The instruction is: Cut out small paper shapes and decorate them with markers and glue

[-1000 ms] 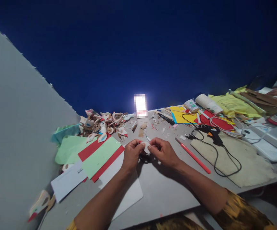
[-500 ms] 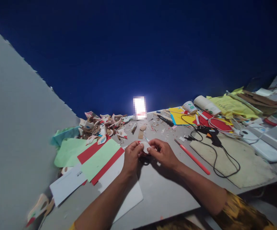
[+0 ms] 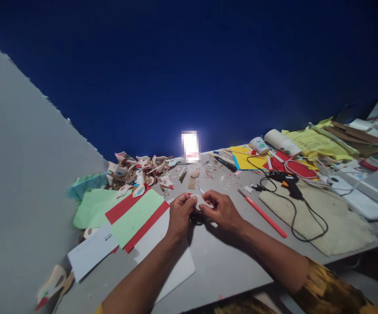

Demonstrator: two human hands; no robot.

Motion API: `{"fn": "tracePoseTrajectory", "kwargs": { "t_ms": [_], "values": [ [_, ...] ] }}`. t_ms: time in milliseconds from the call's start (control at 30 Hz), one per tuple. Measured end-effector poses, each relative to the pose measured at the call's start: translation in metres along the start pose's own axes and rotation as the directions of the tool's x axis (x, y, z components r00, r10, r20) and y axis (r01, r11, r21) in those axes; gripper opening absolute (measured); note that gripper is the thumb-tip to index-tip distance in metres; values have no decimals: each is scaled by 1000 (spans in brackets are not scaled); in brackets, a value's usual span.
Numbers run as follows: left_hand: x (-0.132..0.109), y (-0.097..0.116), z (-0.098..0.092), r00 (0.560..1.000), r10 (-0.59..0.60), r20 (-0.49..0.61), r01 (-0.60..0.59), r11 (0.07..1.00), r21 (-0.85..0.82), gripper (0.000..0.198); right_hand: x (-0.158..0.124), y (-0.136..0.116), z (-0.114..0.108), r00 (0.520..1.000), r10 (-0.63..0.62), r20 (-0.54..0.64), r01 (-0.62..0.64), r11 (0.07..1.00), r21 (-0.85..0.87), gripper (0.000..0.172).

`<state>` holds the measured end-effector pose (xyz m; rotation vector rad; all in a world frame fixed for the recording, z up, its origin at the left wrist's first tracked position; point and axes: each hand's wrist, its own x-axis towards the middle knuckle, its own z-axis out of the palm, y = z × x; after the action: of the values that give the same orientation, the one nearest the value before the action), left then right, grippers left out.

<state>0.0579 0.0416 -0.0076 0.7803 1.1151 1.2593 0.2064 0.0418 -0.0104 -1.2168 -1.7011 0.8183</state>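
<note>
My left hand [image 3: 179,214] and my right hand [image 3: 223,213] meet over the middle of the table. Between their fingertips they pinch a small white cutout [image 3: 199,202] with a bit of red at its left end. It looks like paper or thin card, and the fingers cover part of it. Black looped handles [image 3: 197,219], probably of scissors, lie on the table just below it. A pale pointed tip [image 3: 201,190] shows just beyond the cutout; I cannot tell what it belongs to.
Bird-like cutouts [image 3: 139,172] are heaped at the back left, above green [image 3: 138,218] and red sheets. To the right lie a red stick-like tool [image 3: 265,216], a glue gun [image 3: 288,183] with its cord, and a beige cloth [image 3: 332,222]. Small scraps and a black marker [image 3: 225,164] lie beyond my hands.
The white cutout has turned slightly, and my right fingers have shifted a little along its right edge. Both hands stay in nearly the same place; everything else lies as before.
</note>
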Motion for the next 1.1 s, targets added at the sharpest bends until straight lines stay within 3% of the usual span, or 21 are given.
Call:
{"fn": "tracePoseTrajectory", "kwargs": {
  "t_ms": [167,333,467,667,900,1033,1100],
  "values": [
    [0,-1,0,1000,-19,19,20,1000,-17,34,1,-1,-1,999,31,-16,-30,999,24,6],
    [1,-2,-3,989,-56,137,62,997,-43,35,4,-6,-6,987,159,-13,-150,952,268,12],
    [5,-6,-3,997,5,83,3,995,-98,31,5,-9,-8,981,192,-16,-174,918,355,12],
    [5,-2,-3,996,66,63,-62,996,-66,31,1,-10,-5,988,155,2,-147,936,320,12],
    [3,-2,-4,999,42,9,-42,997,61,31,0,-6,-2,995,88,39,-91,992,89,12],
    [12,2,-6,990,83,111,-85,996,16,46,7,-2,-11,990,123,-73,-113,985,130,16],
    [22,5,-12,988,152,37,-153,988,18,48,13,1,-21,983,129,-128,-110,983,148,19]
  ]
}}
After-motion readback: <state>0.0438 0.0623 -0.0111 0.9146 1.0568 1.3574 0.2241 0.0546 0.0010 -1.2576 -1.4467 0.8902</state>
